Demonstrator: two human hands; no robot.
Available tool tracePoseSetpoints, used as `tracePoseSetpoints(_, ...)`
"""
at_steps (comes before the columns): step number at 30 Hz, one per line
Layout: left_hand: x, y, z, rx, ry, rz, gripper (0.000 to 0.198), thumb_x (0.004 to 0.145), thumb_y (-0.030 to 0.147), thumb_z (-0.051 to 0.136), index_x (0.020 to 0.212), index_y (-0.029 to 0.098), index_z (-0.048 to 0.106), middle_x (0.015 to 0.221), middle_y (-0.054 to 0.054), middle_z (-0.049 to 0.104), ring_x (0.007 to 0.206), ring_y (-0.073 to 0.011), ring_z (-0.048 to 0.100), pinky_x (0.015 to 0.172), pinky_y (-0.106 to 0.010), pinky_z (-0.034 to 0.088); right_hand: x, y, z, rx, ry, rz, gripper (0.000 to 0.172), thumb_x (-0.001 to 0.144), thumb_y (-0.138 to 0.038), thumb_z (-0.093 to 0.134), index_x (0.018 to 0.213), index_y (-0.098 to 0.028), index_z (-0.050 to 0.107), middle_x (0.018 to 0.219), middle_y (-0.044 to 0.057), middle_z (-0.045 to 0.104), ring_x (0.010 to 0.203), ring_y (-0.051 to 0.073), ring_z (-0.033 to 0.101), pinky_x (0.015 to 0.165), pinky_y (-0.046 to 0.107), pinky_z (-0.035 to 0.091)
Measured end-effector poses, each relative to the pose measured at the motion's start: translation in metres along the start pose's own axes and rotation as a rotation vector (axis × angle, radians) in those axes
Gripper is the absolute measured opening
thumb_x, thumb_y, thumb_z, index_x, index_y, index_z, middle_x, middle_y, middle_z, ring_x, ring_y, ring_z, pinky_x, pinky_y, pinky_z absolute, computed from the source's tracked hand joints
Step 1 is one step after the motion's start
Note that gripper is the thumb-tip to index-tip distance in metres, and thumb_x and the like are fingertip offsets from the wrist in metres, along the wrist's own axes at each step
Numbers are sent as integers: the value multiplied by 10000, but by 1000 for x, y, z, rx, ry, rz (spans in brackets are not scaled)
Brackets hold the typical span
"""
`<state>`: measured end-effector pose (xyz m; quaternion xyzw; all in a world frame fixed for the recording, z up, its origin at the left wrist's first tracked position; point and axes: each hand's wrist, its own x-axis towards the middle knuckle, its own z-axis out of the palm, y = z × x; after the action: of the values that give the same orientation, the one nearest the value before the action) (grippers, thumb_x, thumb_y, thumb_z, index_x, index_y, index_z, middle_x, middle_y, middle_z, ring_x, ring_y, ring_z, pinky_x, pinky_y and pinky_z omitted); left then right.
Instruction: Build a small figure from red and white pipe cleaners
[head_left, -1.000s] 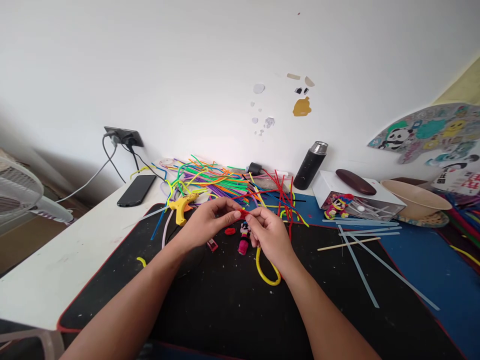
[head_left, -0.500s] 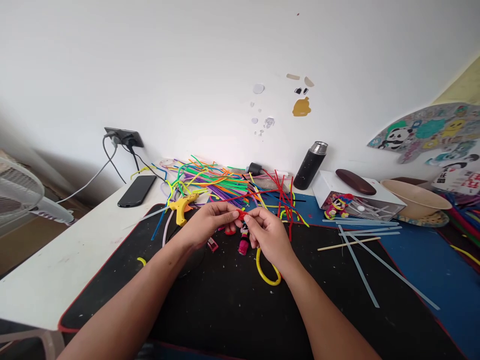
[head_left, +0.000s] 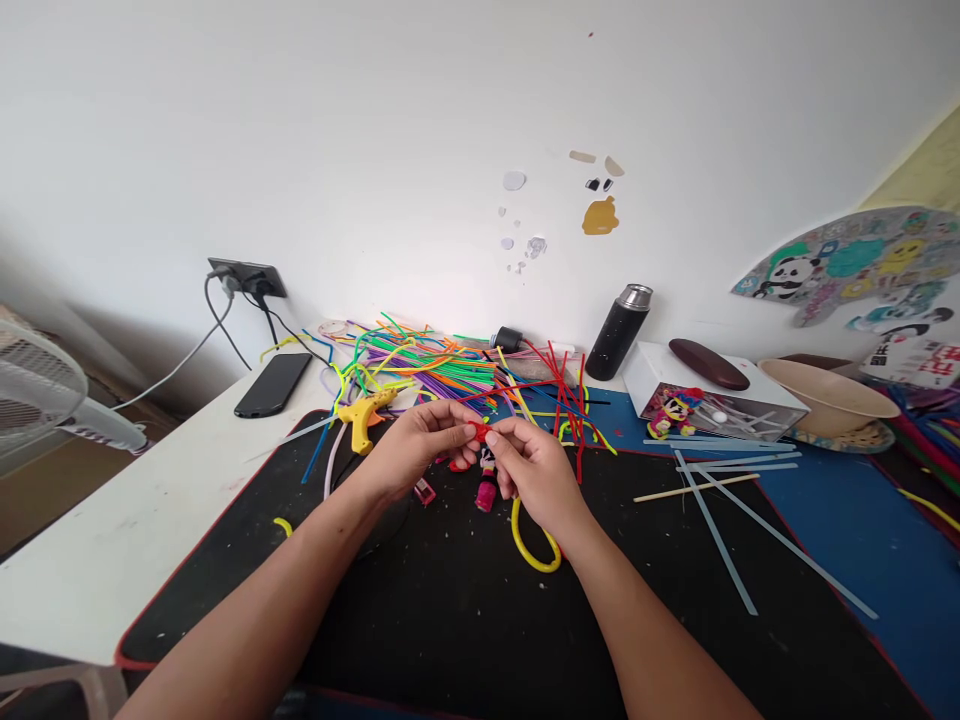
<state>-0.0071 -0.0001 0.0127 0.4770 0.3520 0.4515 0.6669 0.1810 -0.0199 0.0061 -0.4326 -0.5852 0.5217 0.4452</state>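
My left hand (head_left: 424, 445) and my right hand (head_left: 536, 465) meet over the black mat (head_left: 465, 620). Between their thumbs and fingertips they pinch a small red piece of pipe cleaner (head_left: 478, 432), mostly covered by the fingers. Just below them lies a small figure (head_left: 486, 492) with a magenta end, its upper part partly hidden. A red and pink clip-like item (head_left: 424, 491) is beside the left fingers. Under the right hand, a yellow loop (head_left: 537, 562) shows on the mat.
A yellow glue gun (head_left: 364, 420) lies left of my hands, near a black phone (head_left: 274, 385). Loose coloured pipe cleaners (head_left: 442, 365) spread along the wall. A black flask (head_left: 618, 332), a white box (head_left: 757, 400) and glue sticks (head_left: 716, 530) occupy the right side.
The fingertips have shifted slightly around the red piece, which both hands still pinch. The view has moved very little; nothing else on the desk has changed place.
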Motion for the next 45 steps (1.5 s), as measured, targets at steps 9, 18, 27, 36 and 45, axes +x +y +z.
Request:
tracePoseSetpoints(9,2,-8,7,-121,50,-34,409,671,370,960,873,130,699,756,-63,772,603,-136,707,612,-226,580,1,3,-1,8,46,-3,310,917,-512,650,879,-205,619,529,-78,508,412,104,478,430,221,400)
tracePoseSetpoints(18,2,-9,10,-68,58,-1,413,711,416,927,874,137,671,758,-65,774,606,-147,715,614,-238,585,0,-1,1,-32,60,-9,271,903,-478,654,864,-215,602,508,-81,524,393,103,460,417,221,362)
tracePoseSetpoints(27,-1,-2,8,125,31,59,397,782,482,866,857,139,682,748,-39,736,628,-142,685,618,-250,558,-1,0,1,-22,63,10,270,895,-475,664,845,-224,577,511,-84,519,387,102,457,420,222,350)
tracePoseSetpoints(36,0,-2,4,185,40,32,436,695,456,926,885,134,703,731,-27,726,627,-151,691,590,-256,567,-1,4,1,-16,43,-1,249,921,-452,647,849,-222,584,511,-84,523,388,99,466,421,211,348)
tracePoseSetpoints(45,1,-6,9,155,59,46,412,677,431,938,825,143,683,699,-18,715,623,-152,693,581,-246,569,1,6,2,35,33,25,230,910,-428,642,850,-223,559,504,-96,517,376,91,463,410,202,346)
